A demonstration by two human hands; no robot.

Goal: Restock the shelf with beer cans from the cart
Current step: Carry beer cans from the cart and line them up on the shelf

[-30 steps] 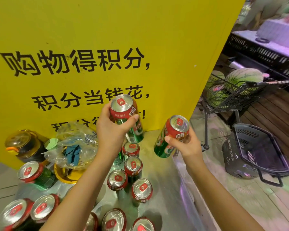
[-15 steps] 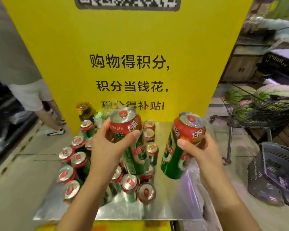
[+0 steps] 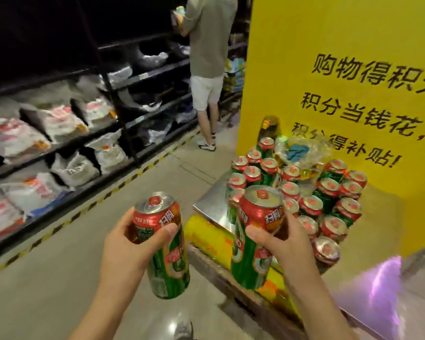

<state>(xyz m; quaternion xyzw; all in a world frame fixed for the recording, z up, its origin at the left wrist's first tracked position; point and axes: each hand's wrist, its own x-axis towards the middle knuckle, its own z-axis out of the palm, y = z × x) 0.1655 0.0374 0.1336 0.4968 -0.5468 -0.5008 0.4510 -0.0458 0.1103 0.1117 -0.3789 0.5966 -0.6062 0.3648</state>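
Observation:
My left hand [image 3: 127, 244] grips a tall red and green beer can [image 3: 167, 261] by its upper half, held upright over the aisle floor. My right hand [image 3: 286, 244] grips a second can of the same kind [image 3: 250, 251] beside the cart's front left corner. Several more cans [image 3: 329, 192] stand upright on the shiny metal cart platform [image 3: 210, 206], below the big yellow sign [image 3: 341, 45]. Dark shelves [image 3: 123, 123] run along the left side of the aisle, filled with white bags.
A person in a grey shirt and white shorts [image 3: 206, 57] stands at the shelves farther down the aisle. A crumpled plastic bag [image 3: 302, 150] and an amber bottle [image 3: 268, 128] sit among the cans by the sign. Yellow-black tape [image 3: 84, 209] lines the floor along the shelves.
The view has swung left from the cart toward the aisle and shelves. Both hands, each holding its can, have moved away from the cart's middle to its left side.

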